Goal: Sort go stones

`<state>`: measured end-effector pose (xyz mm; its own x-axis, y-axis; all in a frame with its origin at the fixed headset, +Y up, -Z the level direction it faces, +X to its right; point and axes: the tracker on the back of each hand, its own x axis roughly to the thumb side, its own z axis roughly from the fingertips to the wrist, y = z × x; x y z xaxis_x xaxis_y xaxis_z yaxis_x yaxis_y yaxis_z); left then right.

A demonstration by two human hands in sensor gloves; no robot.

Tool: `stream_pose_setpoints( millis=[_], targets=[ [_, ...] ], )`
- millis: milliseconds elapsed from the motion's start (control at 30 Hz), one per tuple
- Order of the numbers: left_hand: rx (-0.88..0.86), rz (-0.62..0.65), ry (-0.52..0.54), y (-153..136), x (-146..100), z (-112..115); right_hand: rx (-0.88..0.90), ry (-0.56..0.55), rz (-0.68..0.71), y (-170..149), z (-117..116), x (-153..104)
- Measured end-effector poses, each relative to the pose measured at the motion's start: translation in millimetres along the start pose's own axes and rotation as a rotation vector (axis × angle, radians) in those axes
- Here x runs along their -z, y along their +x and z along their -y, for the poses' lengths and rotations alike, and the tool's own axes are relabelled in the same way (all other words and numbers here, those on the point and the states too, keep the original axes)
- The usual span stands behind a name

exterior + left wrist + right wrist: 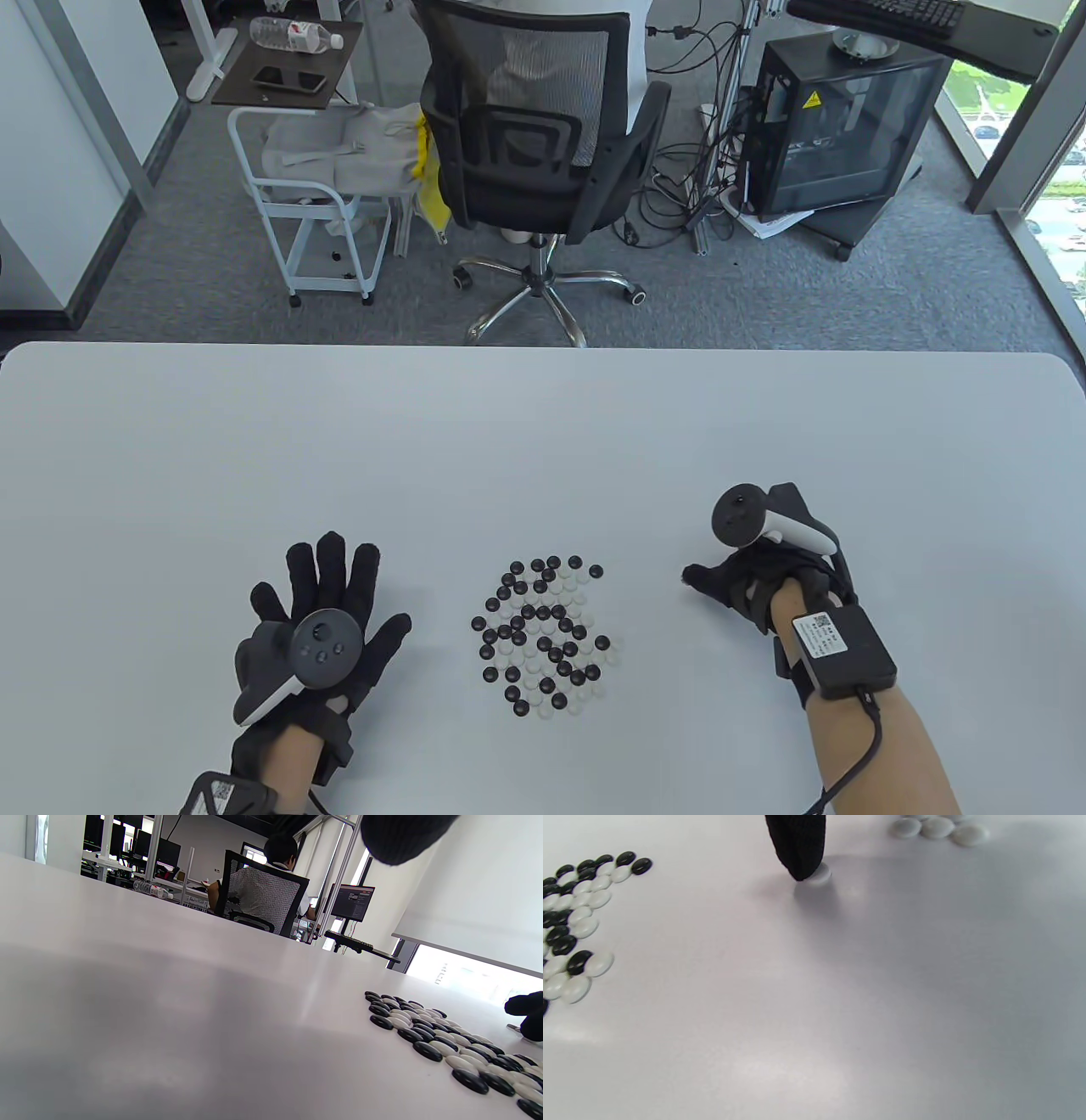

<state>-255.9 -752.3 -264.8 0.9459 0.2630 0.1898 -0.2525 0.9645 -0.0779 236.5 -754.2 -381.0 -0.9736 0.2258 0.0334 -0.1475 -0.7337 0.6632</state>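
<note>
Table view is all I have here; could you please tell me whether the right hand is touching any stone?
Observer: Yes. In the right wrist view, one fingertip of the right hand rests on a single white stone, apart from the mixed pile.
Operator: Thank you. Do any other stones lie near it?
Observer: Three white stones lie together beyond that stone, also separate from the pile.
</note>
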Motion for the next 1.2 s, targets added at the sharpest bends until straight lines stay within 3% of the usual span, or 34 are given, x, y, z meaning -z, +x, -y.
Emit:
stream_pose_setpoints(
  millis=[267, 533, 667, 800, 1033, 1200],
  targets=[
    [0.004, -0.004, -0.007, 0, 0, 1, 0.046, -0.057, -0.09, -35, 2, -6],
    [0.004, -0.006, -0.012, 0, 1, 1, 0.029, -0.088, -0.073, -35, 2, -8],
    [0.002, -0.008, -0.013, 0, 1, 1, 0.013, -0.087, 0.013, -14, 5, -12],
    [0.008, -0.008, -0.018, 1, 1, 1, -0.005, 0.0, 0.16, 23, 0, -15],
    [0.006, -0.007, -0.015, 1, 1, 1, -0.109, 0.102, 0.359, 86, -30, -15],
    [0.002, -0.003, -0.009, 0, 1, 0, -0.138, 0.16, 0.441, 112, -51, -13]
  ],
)
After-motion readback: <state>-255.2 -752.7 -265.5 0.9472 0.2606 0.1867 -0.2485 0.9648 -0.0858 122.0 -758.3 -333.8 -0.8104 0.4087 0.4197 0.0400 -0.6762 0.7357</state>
